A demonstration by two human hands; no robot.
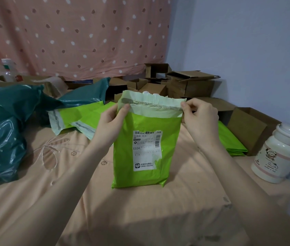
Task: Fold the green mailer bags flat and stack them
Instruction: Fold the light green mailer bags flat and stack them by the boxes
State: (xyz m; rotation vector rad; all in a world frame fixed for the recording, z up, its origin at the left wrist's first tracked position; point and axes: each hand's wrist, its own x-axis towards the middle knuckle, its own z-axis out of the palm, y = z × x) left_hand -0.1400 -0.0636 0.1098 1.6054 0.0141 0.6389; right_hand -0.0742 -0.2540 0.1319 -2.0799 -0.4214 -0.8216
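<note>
A bright green mailer bag (pixel 167 132) with a white shipping label stands upright on the peach bed cover, its pale flap open at the top. My left hand (pixel 111 124) grips its upper left edge with the thumb on the flap. My right hand (pixel 200 118) pinches the flap's right corner. Two more green mailer bags (pixel 77 116) lie loose behind my left hand. A flat stack of green bags (pixel 229 141) lies to the right, partly hidden by my right forearm.
Large teal plastic bags (pixel 4 132) bulge at the left. Several open cardboard boxes (pixel 190 84) crowd the back and right (pixel 250 128). A white cartoon-printed bottle (pixel 279 153) stands at the right edge. A dotted pink curtain (pixel 73 32) hangs behind.
</note>
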